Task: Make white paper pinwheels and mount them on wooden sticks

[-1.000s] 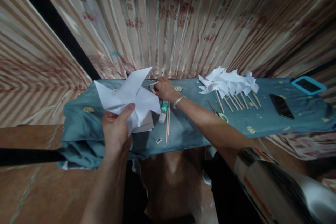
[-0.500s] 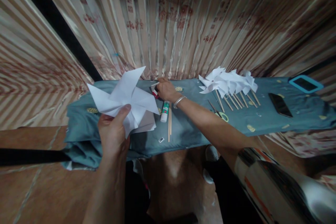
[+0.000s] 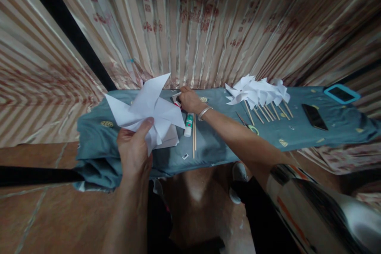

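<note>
My left hand (image 3: 135, 149) pinches a white paper pinwheel (image 3: 153, 107) near its middle, thumb on top, holding it above the bench. Its pointed blades spread outward, and no stick shows on it. My right hand (image 3: 190, 100), with a silver bangle on the wrist, reaches to the back edge. Its fingers are drawn together beside a small red and white box (image 3: 177, 101); whatever they grip is hidden. Just in front lie a green and white glue stick (image 3: 188, 126) and two thin wooden sticks (image 3: 194, 139). White paper sheets (image 3: 171, 139) lie partly beneath the pinwheel.
Several finished pinwheels on sticks (image 3: 257, 93) lie in a row at the back right. Scissors (image 3: 252, 128) with green handles rest before them. Farther right are a dark phone (image 3: 314, 117) and a blue-framed device (image 3: 342, 94). A pleated curtain (image 3: 190, 27) hangs behind the cloth-covered bench (image 3: 220, 152).
My left hand and the pinwheel have shifted slightly to the right. My right hand stays by the small box, its fingers still drawn together.
</note>
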Motion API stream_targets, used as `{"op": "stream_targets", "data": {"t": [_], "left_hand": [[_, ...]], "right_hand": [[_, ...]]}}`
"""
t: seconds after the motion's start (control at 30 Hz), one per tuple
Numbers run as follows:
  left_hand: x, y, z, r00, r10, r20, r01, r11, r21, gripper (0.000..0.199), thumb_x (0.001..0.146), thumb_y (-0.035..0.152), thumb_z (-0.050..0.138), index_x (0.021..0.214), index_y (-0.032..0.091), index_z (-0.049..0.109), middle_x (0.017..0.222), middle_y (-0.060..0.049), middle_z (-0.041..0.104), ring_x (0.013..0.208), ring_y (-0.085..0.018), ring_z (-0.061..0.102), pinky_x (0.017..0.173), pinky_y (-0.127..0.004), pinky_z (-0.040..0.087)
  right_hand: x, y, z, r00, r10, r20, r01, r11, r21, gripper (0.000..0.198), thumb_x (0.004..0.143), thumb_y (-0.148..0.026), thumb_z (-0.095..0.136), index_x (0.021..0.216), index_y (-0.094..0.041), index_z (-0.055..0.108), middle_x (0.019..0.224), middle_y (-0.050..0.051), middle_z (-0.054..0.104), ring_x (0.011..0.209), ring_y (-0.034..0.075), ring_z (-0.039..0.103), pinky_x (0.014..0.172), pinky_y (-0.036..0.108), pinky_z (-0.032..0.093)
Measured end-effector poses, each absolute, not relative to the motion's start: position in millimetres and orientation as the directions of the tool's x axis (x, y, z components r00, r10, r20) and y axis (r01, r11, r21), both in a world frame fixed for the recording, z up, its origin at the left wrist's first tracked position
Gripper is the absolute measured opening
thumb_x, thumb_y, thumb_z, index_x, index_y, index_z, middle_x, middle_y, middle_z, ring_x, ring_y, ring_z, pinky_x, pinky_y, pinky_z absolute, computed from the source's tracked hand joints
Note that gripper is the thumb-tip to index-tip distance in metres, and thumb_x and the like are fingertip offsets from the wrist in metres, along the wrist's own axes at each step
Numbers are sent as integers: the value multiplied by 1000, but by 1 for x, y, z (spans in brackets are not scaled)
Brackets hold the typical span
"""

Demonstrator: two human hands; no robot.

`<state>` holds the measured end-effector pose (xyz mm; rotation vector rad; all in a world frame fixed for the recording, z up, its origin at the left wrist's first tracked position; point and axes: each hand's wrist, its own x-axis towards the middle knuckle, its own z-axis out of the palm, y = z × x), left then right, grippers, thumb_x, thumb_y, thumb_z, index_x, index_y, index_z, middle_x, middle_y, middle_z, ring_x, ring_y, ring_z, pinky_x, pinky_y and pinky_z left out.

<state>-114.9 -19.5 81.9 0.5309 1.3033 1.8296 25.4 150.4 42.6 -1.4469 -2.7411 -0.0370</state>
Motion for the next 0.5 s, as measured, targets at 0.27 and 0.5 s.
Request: {"op": "stream_targets", "data": {"t": [0.27,0.5], "left_hand": [[-115,-21,83,-577,810,-109,-404,-167,899,28,53,23,81,79,23,71,88,-2,75,93,-24,70,84,-37,59],[-118,-22,83,-577,808,-116,-425,-176,888,29,51,22,84,77,22,72,89,-2,75,93,-23,70,85,-34,58]], "right_hand": [[29,154,34,-496,859,129,842,512,-172,29,84,-8,47,99,1,71,131,24,57,129,27,47,111,35,29],[35,164,18,-335,931,148,830,366,-421,24,85,-13,47,89,-8,70,112,16,68,107,23,61,96,35,45]]}}
